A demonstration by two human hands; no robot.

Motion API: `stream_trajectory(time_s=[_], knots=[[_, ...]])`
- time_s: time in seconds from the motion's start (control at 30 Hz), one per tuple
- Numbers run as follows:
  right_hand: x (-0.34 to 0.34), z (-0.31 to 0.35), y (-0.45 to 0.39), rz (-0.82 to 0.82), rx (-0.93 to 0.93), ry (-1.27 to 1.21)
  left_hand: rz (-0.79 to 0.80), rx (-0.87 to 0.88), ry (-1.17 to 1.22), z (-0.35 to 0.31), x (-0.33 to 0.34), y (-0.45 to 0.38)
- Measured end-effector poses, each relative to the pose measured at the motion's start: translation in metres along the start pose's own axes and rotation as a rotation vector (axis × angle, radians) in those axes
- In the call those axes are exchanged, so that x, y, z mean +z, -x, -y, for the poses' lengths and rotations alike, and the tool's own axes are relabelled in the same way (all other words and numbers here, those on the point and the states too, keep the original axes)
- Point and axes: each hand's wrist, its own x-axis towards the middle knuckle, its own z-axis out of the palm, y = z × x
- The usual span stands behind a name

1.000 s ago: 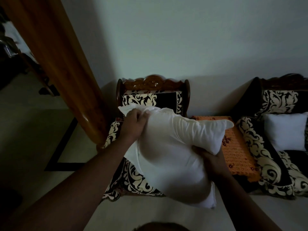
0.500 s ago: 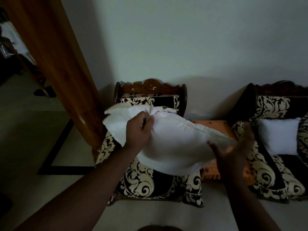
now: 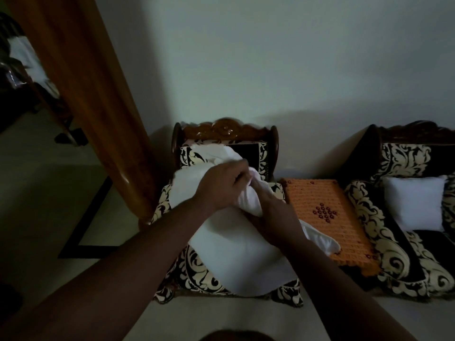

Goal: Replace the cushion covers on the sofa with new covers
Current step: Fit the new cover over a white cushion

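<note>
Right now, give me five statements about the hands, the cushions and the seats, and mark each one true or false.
1. Both hands grip the white cushion over the single armchair. True: the left hand and right hand bunch its fabric.
2. A second white cushion sits on the sofa at the right. True.
3. The orange mat lies on the armchair's backrest. False: it lies between the armchair and the sofa.
4. The right hand rests idle on the sofa. False: it grips the cushion.
5. The seats are upholstered in plain grey. False: they are dark with a cream scroll pattern.
</note>
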Motion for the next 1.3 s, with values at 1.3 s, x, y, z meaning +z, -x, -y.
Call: stream_trajectory(time_s=[1.3], knots=[[-0.037, -0.045, 0.005, -0.709, 0.751, -0.958, 0.092, 0.012, -0.095, 0.054, 0.012, 0.058]])
